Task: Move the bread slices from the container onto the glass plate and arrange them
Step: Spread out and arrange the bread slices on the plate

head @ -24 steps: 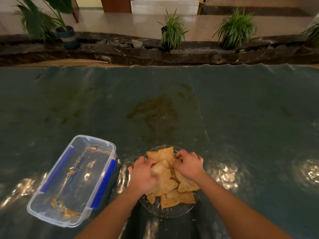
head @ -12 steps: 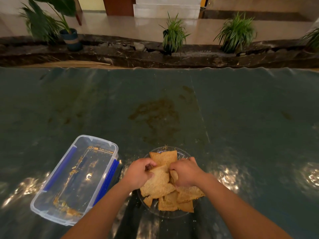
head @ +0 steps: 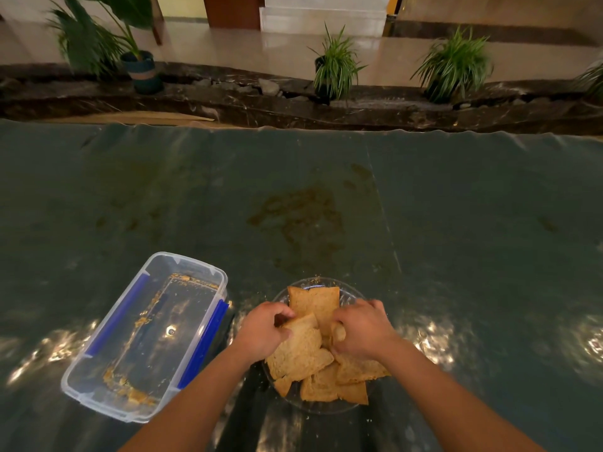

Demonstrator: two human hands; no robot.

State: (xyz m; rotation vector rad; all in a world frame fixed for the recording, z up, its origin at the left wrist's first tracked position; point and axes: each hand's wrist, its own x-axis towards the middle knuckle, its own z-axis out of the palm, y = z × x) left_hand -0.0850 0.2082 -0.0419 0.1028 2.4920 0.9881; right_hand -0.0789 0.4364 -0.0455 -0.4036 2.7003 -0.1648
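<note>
Several brown bread slices (head: 313, 363) lie overlapping on a round glass plate (head: 350, 293) near the table's front edge. My left hand (head: 262, 332) grips the left edge of one slice at the pile's centre. My right hand (head: 363, 331) is curled over the right side of the pile, its fingers on a slice there. One slice (head: 315, 305) lies flat at the plate's far side. To the left stands the clear plastic container (head: 143, 337) with blue clips; only crumbs lie in it.
The table is covered by a shiny dark green cloth (head: 456, 239) with a brownish stain (head: 300, 216) beyond the plate. Crumbs are scattered around the plate. Past the far edge runs a dark stone ledge with potted plants (head: 334, 65).
Both hands have shifted slightly on the pile, and the left hand's grip has moved to the edge of a central slice. The container has not moved.
</note>
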